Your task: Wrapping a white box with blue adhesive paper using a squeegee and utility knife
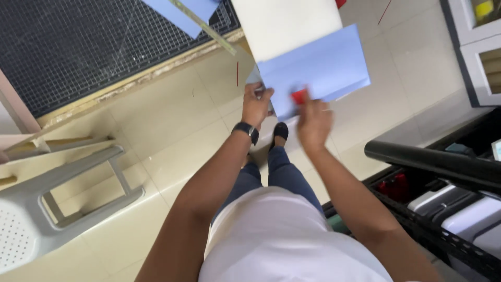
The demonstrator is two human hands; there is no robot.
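Blue paper sheet (318,68), flat, both hands gripping.

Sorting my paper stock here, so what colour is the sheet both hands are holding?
The sheet is light blue, plain, seen best in the head view.

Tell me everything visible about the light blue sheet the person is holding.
The blue sheet is pale blue, thin and matte, like paper or card, with straight edges and a fold line near its lower right edge. It is held in the air, tilted, over the tiled floor. A white sheet overlaps its upper left part. The left hand grips its lower left corner; the right hand, holding a small red object, is at its lower edge.
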